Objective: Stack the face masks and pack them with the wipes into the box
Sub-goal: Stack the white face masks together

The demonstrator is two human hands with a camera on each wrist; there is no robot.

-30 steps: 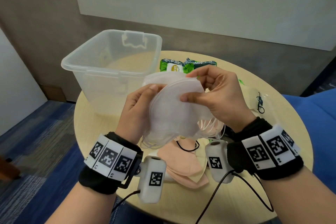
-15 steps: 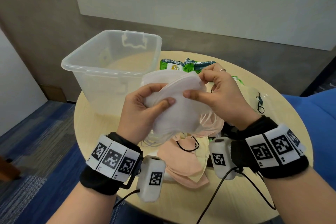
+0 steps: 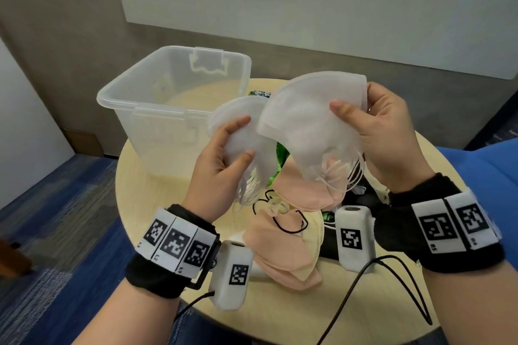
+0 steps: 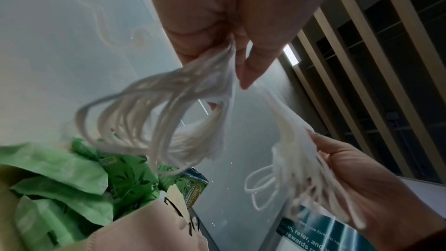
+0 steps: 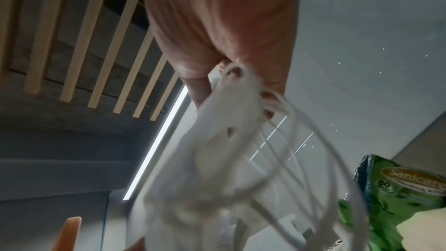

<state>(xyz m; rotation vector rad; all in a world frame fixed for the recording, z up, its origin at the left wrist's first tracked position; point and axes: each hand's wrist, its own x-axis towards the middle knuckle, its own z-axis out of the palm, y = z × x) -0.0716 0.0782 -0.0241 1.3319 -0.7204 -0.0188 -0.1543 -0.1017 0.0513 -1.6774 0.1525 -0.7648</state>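
Above the table, my left hand [image 3: 224, 154] grips a bundle of white face masks [image 3: 238, 120], whose ear loops [image 4: 135, 121] dangle below the fingers. My right hand [image 3: 384, 131] pinches a second bundle of white masks [image 3: 305, 120], raised higher and to the right, with its loops [image 5: 301, 159] hanging down. Under both hands, pink and cream masks [image 3: 283, 249] lie in a heap on the round table [image 3: 140, 204]. Green wipes packs [image 4: 72, 188] sit behind the heap, mostly hidden in the head view. The clear plastic box [image 3: 173, 98] stands open at the back left with nothing in it.
The table's near edge is close under my wrists, with camera cables [image 3: 378, 288] trailing over it. A blue seat [image 3: 482, 176] stands at the right. Blue carpet [image 3: 70, 232] lies to the left, and a grey wall runs behind the box.
The single white stack held by both hands has split in two. My right hand has lifted its part up and to the right, while my left keeps the other part lower.
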